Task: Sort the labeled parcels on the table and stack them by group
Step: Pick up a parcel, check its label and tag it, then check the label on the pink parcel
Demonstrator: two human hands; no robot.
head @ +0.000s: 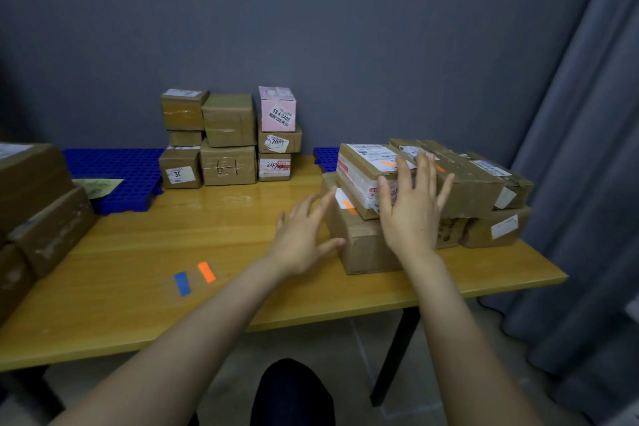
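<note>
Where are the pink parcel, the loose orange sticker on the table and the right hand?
pink parcel [280, 115]: head view, white label on its front face.
orange sticker [206, 272]: head view, middle of the strip.
right hand [411, 207]: head view, back of the hand.

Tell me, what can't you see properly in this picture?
Head view only:
1. White-taped brown cardboard parcel: its front is partly covered by the right hand.
2. White shipping label on it: print too small to read.
3. Brown cardboard boxes at left: cut off by the picture edge.
</note>
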